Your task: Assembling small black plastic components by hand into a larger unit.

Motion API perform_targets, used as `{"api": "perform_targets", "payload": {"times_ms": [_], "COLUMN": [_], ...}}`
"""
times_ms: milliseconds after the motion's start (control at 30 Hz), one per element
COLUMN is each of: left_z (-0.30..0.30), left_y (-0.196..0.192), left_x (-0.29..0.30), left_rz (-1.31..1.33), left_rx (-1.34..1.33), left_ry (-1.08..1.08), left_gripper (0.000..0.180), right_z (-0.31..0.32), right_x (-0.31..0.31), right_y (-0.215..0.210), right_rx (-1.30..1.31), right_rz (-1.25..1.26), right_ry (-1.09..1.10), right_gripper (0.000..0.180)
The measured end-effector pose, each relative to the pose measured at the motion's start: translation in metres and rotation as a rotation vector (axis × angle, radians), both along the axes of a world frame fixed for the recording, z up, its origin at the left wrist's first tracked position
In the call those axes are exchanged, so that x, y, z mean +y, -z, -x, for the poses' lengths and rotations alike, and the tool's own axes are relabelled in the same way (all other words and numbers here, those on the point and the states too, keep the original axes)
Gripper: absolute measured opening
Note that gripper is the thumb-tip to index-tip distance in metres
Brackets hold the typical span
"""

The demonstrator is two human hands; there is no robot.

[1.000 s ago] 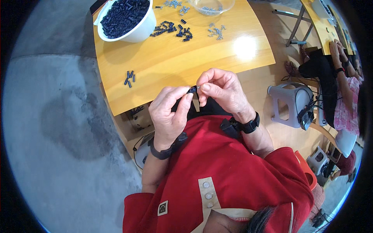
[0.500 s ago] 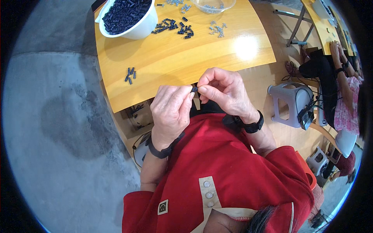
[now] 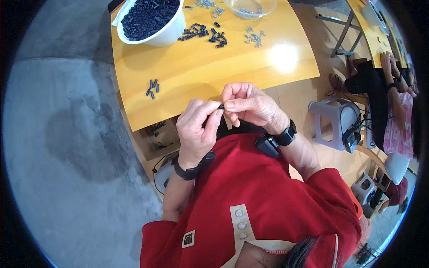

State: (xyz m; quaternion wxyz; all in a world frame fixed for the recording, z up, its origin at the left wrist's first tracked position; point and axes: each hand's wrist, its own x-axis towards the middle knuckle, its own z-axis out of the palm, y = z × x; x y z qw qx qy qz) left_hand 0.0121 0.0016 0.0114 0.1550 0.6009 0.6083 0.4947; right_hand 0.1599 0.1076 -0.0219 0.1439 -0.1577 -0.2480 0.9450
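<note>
Just off the table's near edge, my left hand [image 3: 196, 127] and my right hand [image 3: 250, 106] meet at the fingertips. Pinched between them is a small black plastic part [image 3: 221, 106], mostly covered by the fingers. My left thumb and forefinger hold its one side; my right thumb and fingers close on the other. Whether a second tiny piece is in the right fingers cannot be seen. A few similar black parts [image 3: 152, 88] lie in a little group on the table to the left of the hands.
On the wooden table [image 3: 214, 67] stand a white bowl [image 3: 172, 31] heaped with black parts and a clear dish [image 3: 250, 13] of small silvery pieces. Loose black parts [image 3: 219, 39] and silvery pieces [image 3: 254, 38] lie between. Below is an open drawer [image 3: 161, 136]. At right are a stool [image 3: 333, 120] and another person [image 3: 393, 96].
My right hand has turned slightly and shifted a little left, with its fingers closing over more of the black part. My left hand still pinches it.
</note>
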Motion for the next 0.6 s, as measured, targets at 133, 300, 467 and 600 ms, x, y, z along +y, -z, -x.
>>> {"api": "perform_targets", "payload": {"times_ms": [133,300,467,600], "left_z": [0.004,0.016,0.02,0.021], "left_y": [0.015,0.023,0.023,0.023], "left_x": [-0.003,-0.001,0.001,0.003], "left_rz": [0.068,0.1,0.13,0.153], "left_rx": [-0.287,-0.365,-0.397,-0.4], "left_ry": [-0.103,-0.159,-0.163,-0.163], "left_gripper": [0.009,0.009,0.009,0.01], "right_z": [0.01,0.027,0.036,0.042], "right_x": [0.008,0.041,0.076,0.087], "right_y": [-0.002,0.007,0.02,0.022], "right_rx": [-0.143,-0.66,-0.865,-0.937], "right_rz": [-0.146,-0.834,-1.489,-1.65], "right_ry": [0.021,0.287,0.647,0.687], "right_gripper": [0.016,0.012,0.01,0.01]}}
